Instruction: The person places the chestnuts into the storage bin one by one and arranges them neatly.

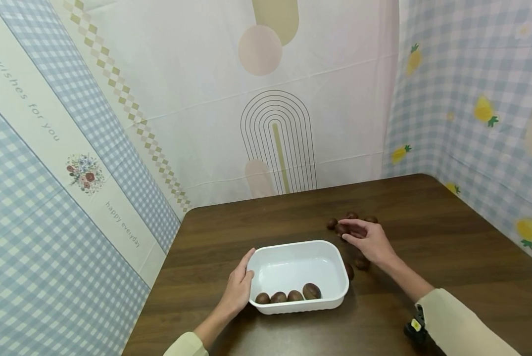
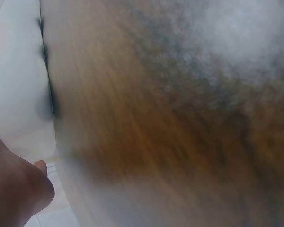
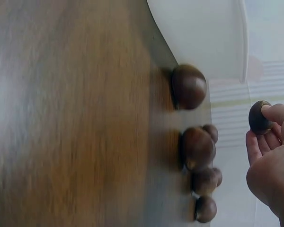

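My left hand grips the left end of a white rectangular dish, its thumb at the rim. Several dark brown, egg-shaped passion fruits lie in a row along the dish's near side. To the right, beyond the dish, my right hand pinches one passion fruit between thumb and fingers, raised above the table in the right wrist view. Other loose passion fruits lie on the table close to that hand, and one sits beside the dish's right end.
A dark wooden table carries everything. Printed cloths hang behind it and along both sides. A small black device shows by the right sleeve.
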The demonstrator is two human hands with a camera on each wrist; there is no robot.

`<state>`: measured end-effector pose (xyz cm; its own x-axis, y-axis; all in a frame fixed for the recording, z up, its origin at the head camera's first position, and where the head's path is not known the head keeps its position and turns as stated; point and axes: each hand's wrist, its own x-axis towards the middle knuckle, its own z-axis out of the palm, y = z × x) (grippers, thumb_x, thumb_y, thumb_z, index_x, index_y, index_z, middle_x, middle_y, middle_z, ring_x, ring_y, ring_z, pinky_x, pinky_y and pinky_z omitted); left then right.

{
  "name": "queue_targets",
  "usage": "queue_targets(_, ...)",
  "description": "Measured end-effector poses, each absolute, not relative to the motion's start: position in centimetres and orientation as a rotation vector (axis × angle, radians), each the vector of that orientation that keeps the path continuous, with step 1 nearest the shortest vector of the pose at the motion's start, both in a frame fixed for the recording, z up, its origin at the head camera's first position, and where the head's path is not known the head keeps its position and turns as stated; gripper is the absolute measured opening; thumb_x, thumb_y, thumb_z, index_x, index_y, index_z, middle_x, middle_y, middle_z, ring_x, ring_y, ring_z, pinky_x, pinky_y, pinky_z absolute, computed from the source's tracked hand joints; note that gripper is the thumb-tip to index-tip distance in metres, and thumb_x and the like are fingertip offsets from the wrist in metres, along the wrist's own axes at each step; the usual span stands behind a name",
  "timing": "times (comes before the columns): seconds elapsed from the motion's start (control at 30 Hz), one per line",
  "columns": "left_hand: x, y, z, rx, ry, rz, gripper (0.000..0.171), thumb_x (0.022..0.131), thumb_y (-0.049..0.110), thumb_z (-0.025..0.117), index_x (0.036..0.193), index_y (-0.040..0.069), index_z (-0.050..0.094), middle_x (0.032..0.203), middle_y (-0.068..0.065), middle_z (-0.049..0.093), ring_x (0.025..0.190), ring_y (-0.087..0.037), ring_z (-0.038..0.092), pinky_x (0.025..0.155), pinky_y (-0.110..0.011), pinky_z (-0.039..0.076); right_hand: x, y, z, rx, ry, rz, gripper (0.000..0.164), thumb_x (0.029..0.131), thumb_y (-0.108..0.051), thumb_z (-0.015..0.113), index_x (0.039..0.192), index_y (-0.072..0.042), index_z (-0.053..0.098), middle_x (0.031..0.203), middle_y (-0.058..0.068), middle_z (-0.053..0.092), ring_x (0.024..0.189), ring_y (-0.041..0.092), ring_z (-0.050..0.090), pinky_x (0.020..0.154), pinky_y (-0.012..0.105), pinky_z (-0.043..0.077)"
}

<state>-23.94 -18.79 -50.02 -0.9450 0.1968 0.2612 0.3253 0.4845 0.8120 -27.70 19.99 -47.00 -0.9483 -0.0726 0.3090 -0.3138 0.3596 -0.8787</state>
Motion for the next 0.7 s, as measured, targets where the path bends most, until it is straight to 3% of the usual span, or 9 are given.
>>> queue_targets(0.33, -23.9, -18.9, -50.0, -0.448, -2.592, -1.459, 0.058, 0.103, -0.006, 0.041, 0.161, 0.002, 0.043, 0.162, -0.018, 0.047, 0.144, -0.039, 0.048, 0.116, -0.059, 0.039, -27.8, 16.2, -47.0, 0.473, -2.363, 1.688, 0.038, 0.099, -0.003, 0.073, 0.136, 0.004, 0.068, 0.134, 0.026, 0.068, 0.121, 0.041, 0.068, 0.092, 0.031, 0.059)
queue_targets(0.7, -23.7, -19.3, -50.0, -0.448, -2.599, -1.475, 0.058, 0.104, -0.005, 0.041, 0.161, 0.003, 0.043, 0.162, -0.017, 0.046, 0.145, -0.038, 0.047, 0.117, -0.058, 0.038, -27.5, 11.3, -46.6, 0.602, -2.354, 1.796, 0.036, 0.097, 0.002, 0.074, 0.133, 0.006, 0.070, 0.132, 0.025, 0.069, 0.120, 0.039, 0.069, 0.094, 0.031, 0.059)
